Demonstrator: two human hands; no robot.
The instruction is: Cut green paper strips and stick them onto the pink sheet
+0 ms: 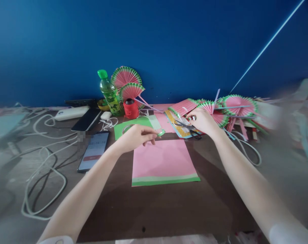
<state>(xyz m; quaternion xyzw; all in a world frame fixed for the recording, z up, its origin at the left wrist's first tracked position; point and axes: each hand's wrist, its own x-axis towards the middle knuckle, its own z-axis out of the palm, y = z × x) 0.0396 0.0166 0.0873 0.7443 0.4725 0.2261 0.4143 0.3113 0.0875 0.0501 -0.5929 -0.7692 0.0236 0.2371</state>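
My left hand (140, 138) pinches a small curled green paper strip (161, 133) between thumb and fingertips, above a pink sheet (164, 162). That sheet lies flat on the table, with pale and dark green bands along its near edge. Farther right, my right hand (202, 120) has its fingers drawn together over a yellow patterned packet (179, 124); what it pinches, if anything, is too small to make out. Dark-handled scissors (190, 128) rest on the packet just below the right fingers. Under the left hand lies a green sheet (119, 128), partly hidden, with a round ring-like thing on it.
Pleated watermelon-coloured paper fans (239, 105) lie at the back right; others (126, 79) lean on the blue wall. A green-capped bottle (109, 93) and red-wrapped container (130, 109) stand at the back. A lit phone (95, 150) and looped white cables (29, 196) lie at left.
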